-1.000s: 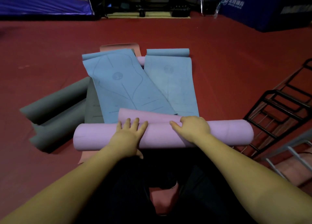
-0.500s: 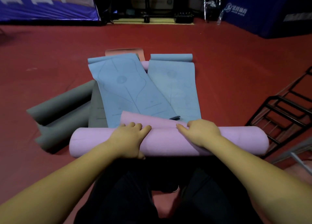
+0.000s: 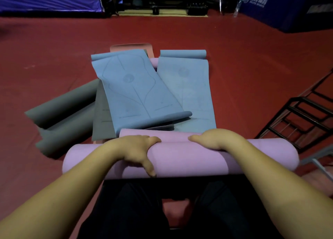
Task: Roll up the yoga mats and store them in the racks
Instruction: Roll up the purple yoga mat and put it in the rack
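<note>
Pink foam filled the grip of both hands: the fingers [image 3: 152,139] of the left hand [image 3: 136,151] curled over the far side of the rolled pink mat [image 3: 189,157], with the thumb stretched back along its near face, and the right hand [image 3: 215,139] wrapped over the roll's top further along, its fingers bent down behind the roll and mostly hidden. The roll lay crosswise on the red floor [image 3: 243,58], just ahead of the person's dark-clad legs [image 3: 135,211], with a last loose flap of the same mat [image 3: 140,133] showing flat beyond the left hand. Past that flap, a blue mat [image 3: 137,94] printed with guide lines lay spread and overlapping a second blue mat [image 3: 191,90] to its right, each curled at its far end. Grey mats [image 3: 64,119] lay partly rolled to the left, one tucked beneath the blue. A salmon-coloured mat's edge [image 3: 129,46] peeked out at the far end of the pile. A black metal rack [image 3: 302,118] stood at the right, apart from the roll.
</note>
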`<state>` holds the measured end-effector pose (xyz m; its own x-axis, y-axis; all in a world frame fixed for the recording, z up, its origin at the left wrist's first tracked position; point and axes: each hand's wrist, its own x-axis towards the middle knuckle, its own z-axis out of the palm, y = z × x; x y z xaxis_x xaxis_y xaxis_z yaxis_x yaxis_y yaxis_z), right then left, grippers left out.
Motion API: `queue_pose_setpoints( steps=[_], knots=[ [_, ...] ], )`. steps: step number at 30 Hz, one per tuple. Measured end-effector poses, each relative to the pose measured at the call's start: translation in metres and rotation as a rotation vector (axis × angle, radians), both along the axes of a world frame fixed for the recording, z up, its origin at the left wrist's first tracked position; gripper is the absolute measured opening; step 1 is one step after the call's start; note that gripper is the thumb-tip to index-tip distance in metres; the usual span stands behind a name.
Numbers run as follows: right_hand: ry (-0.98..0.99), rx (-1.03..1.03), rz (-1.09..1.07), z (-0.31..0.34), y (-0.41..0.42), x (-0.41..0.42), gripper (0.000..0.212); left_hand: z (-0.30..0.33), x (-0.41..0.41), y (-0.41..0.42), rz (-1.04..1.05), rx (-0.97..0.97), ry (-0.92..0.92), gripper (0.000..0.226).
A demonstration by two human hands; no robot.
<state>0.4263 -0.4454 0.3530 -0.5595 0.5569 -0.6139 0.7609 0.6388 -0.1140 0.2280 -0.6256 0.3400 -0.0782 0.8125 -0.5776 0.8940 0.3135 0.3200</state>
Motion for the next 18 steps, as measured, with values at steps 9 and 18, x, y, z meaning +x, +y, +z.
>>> queue_pose_setpoints(
  steps=[9, 18],
  knots=[
    [-0.061, -0.207, -0.056, -0.01, 0.031, -0.019, 0.056, -0.02, 0.012, -0.026, 0.049, 0.636, 0.192, 0.08],
    [-0.038, -0.104, 0.031, -0.014, 0.032, -0.033, 0.069, -0.047, 0.026, -0.027, -0.046, 0.529, 0.644, 0.117]
  ],
)
